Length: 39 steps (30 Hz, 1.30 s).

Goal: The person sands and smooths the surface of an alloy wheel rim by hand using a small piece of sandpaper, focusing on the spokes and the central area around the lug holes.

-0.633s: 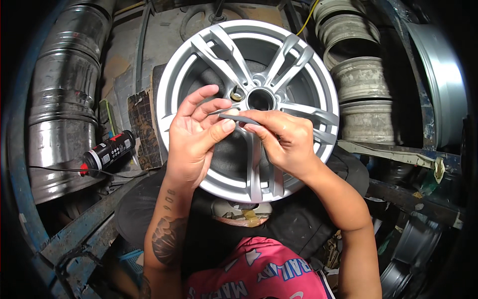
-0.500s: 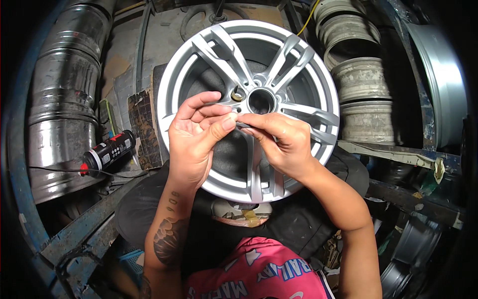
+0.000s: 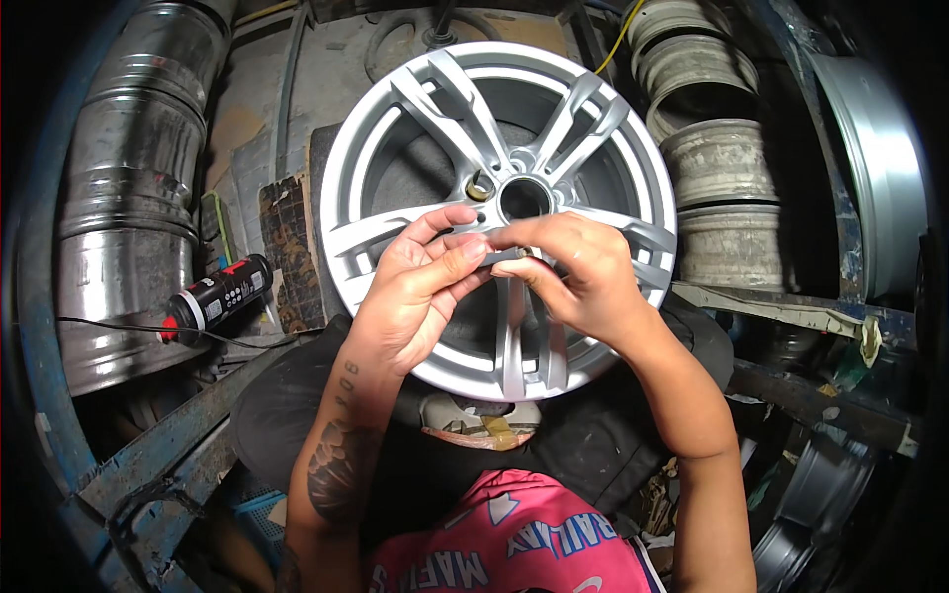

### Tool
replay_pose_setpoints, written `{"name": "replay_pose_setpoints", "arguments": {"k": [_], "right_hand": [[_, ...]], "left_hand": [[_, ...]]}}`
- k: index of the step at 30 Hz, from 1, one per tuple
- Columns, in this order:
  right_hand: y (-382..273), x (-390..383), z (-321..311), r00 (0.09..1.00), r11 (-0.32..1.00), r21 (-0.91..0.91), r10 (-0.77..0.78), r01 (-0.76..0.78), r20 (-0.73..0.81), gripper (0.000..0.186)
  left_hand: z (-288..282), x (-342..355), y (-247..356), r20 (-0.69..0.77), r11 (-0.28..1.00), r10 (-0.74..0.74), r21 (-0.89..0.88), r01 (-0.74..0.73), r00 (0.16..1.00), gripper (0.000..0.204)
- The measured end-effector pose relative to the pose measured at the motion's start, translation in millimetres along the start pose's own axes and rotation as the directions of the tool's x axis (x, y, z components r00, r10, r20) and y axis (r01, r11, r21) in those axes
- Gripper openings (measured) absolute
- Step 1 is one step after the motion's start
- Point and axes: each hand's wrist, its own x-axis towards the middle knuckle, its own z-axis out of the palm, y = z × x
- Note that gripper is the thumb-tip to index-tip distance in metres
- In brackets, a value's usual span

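Observation:
A silver multi-spoke car wheel rim (image 3: 348, 208) lies face up in front of me. Over its lower spokes, just below the centre bore, both hands meet on a small dark grey strip (image 3: 501, 258) that looks thin and curled. My left hand (image 3: 410, 289), palm turned up, pinches one end between thumb and fingers. My right hand (image 3: 585, 275) has the other end between thumb and forefinger. Part of the strip is hidden by the fingers. A brownish-yellow ring or roll (image 3: 478, 187) sits at a bolt hole beside the bore.
Shiny steel drums (image 3: 129, 188) line the left side, with a black bottle with a red cap (image 3: 219, 298) and a thin cable in front of them. Bare wheel rims (image 3: 730, 242) are stacked on the right. A blue metal frame (image 3: 59, 336) edges the space. My shoe (image 3: 474, 423) is below the rim.
Both hands have shifted slightly down and to the right. My right thumb and forefinger have spread a little, and more of the grey strip shows between the hands.

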Motion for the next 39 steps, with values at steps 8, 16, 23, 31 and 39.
{"name": "replay_pose_setpoints", "arguments": {"k": [8, 16, 23, 31, 39], "right_hand": [[14, -4, -7, 0.909, 0.763, 0.5, 0.387, -0.41, 0.155, 0.016], [13, -3, -21, 0.737, 0.522, 0.521, 0.5, -0.675, 0.454, 0.015], [15, -9, -10, 0.784, 0.279, 0.752, 0.403, -0.597, 0.473, 0.019], [9, -8, 2, 0.761, 0.139, 0.809, 0.459, -0.572, 0.459, 0.014], [8, -7, 4, 0.733, 0.175, 0.797, 0.541, -0.579, 0.413, 0.014]], "left_hand": [[11, -1, -18, 0.22, 0.815, 0.346, 0.412, -0.409, 0.912, 0.046], [20, -1, -7, 0.559, -0.008, 0.38, 0.798, -0.602, 0.737, 0.062], [16, -1, -12, 0.479, 0.203, 0.436, 0.772, -0.602, 0.762, 0.073], [9, -1, -10, 0.383, 0.523, 0.286, 0.706, -0.478, 0.878, 0.08], [20, -1, -2, 0.283, 0.278, 0.314, 0.885, -0.373, 0.906, 0.07]]}}
